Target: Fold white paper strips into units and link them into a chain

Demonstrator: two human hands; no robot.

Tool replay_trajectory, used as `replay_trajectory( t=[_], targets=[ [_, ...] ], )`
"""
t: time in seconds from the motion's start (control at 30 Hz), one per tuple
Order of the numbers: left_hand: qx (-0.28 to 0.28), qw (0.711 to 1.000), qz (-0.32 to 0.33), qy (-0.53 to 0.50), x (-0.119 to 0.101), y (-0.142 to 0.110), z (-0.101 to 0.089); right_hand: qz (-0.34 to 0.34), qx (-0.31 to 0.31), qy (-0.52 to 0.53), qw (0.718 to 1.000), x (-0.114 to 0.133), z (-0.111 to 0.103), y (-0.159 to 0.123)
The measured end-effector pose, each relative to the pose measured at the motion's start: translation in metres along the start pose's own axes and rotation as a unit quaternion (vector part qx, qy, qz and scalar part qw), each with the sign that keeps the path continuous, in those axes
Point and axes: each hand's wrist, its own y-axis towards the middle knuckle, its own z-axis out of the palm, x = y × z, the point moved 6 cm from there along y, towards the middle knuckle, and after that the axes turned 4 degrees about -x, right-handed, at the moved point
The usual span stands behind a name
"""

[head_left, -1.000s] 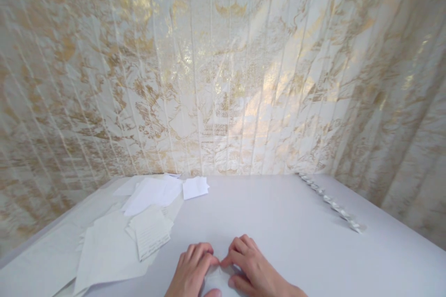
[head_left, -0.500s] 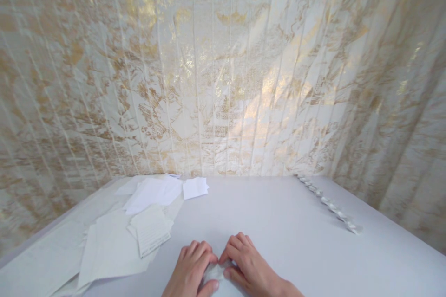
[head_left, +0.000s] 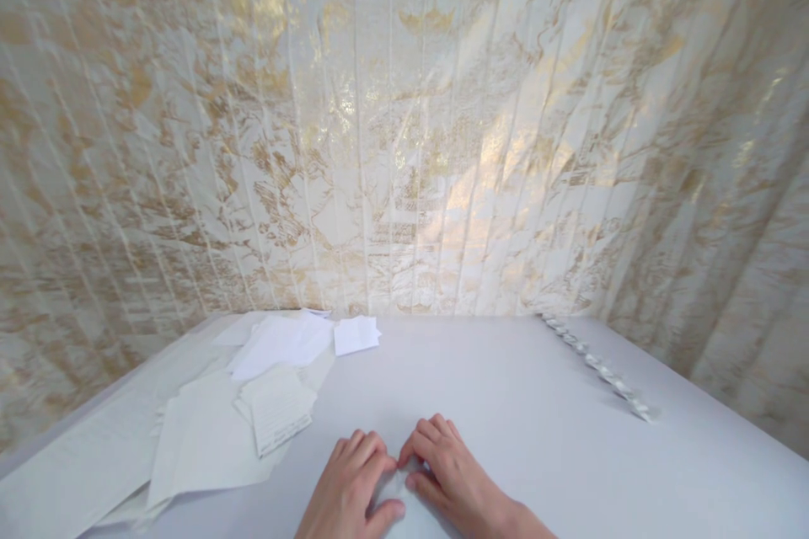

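A small piece of pale paper (head_left: 394,490) lies on the table at the bottom middle, partly covered by my fingers. My left hand (head_left: 347,484) grips its left side, with curled fingers at the far edge and the thumb on the near part. From the right, my right hand (head_left: 450,472) bends its fingers round the paper's other side, the thumb near its index finger. The index fingertips almost meet at the far edge. How the paper is folded is hard to make out.
On the left lie overlapping off-white paper sheets (head_left: 202,446), a stack of lined slips (head_left: 281,408) and brighter white sheets (head_left: 284,345). Small white papers (head_left: 356,336) sit at the back. A row of small folded paper pieces (head_left: 600,370) stretches along the right. Behind hangs a gold-patterned curtain (head_left: 404,143).
The paper between my hands looks flatter and less bunched than before. Both hands have stayed nearly in place, the left thumb moving slightly right. The whole view has shifted a little.
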Motion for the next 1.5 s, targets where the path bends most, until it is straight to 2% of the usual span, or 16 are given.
replay_trajectory(
  t=[0.23, 0.43, 0.53, 0.67, 0.83, 1.0, 1.2, 1.33, 1.4, 1.5],
  targets=[
    [-0.008, 0.995, 0.076, 0.06, -0.001, 0.001, 0.0, -0.007, -0.006, 0.016, 1.0, -0.003, -0.001, 0.0],
    [-0.032, 0.978, 0.157, 0.133, -0.011, 0.0, -0.002, -0.069, -0.038, 0.034, 0.996, -0.003, 0.01, -0.004],
    [-0.026, 0.984, 0.128, 0.125, -0.008, 0.0, 0.001, -0.063, -0.068, 0.052, 0.994, -0.004, 0.01, -0.004],
    [-0.021, 0.997, 0.046, 0.055, 0.005, 0.0, 0.005, -0.015, -0.062, 0.1, 0.993, -0.007, 0.006, -0.005],
    [-0.056, 0.998, -0.027, -0.012, 0.014, -0.001, 0.006, 0.047, -0.056, 0.1, 0.992, -0.007, 0.0, -0.005],
    [-0.078, 0.996, -0.041, -0.014, 0.008, -0.003, 0.001, 0.074, -0.056, 0.075, 0.993, -0.006, 0.0, -0.004],
    [-0.061, 0.995, -0.078, -0.003, 0.009, -0.002, 0.001, 0.08, -0.053, 0.035, 0.995, -0.006, 0.003, -0.003],
    [-0.049, 0.996, -0.08, -0.005, 0.014, -0.001, 0.006, 0.101, -0.054, 0.042, 0.993, -0.006, 0.002, -0.002],
    [-0.055, 0.996, -0.067, -0.012, 0.017, -0.002, 0.009, 0.108, -0.046, 0.068, 0.991, -0.008, 0.0, -0.001],
    [-0.059, 0.998, -0.004, -0.032, 0.021, -0.003, 0.014, 0.101, -0.015, 0.119, 0.988, -0.015, -0.002, -0.002]
  ],
)
